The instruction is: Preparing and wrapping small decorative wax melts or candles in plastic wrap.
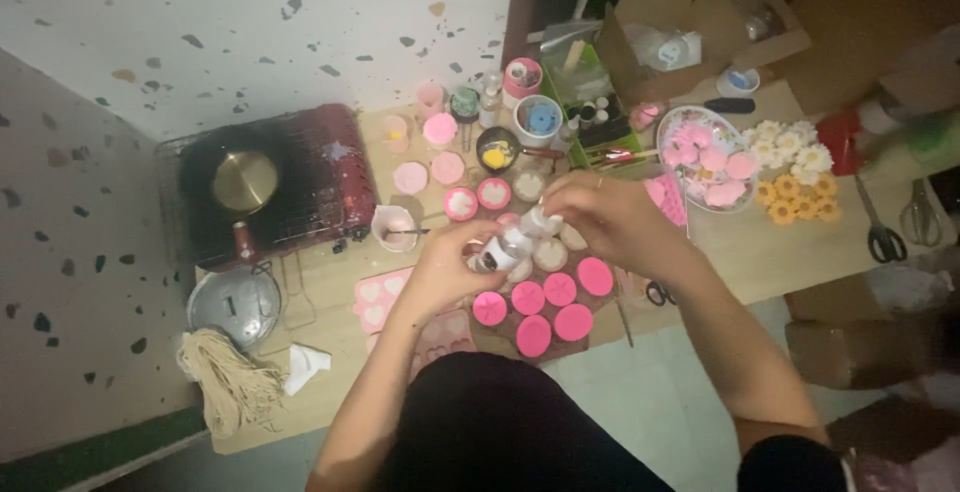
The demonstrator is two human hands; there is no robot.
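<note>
My left hand (448,262) grips the body of a small clear bottle (508,244) held on its side above a low wooden table (760,252). Around the bottle's cap end, my right hand (600,214) has its fingers closed. Directly beneath the hands lie several round hot-pink discs (545,307) and a few pale round cups. A pink heart-shaped mould tray (378,298) sits just left of my left wrist.
A red portable stove (320,177) with a brass pot stands at the left, a metal lid (236,302) and a bundle of wicks (232,384) below it. Small pink-filled jars, a bowl of pink flower shapes (705,157), white and yellow flowers (798,180), scissors (880,232) and cardboard boxes fill the back and right.
</note>
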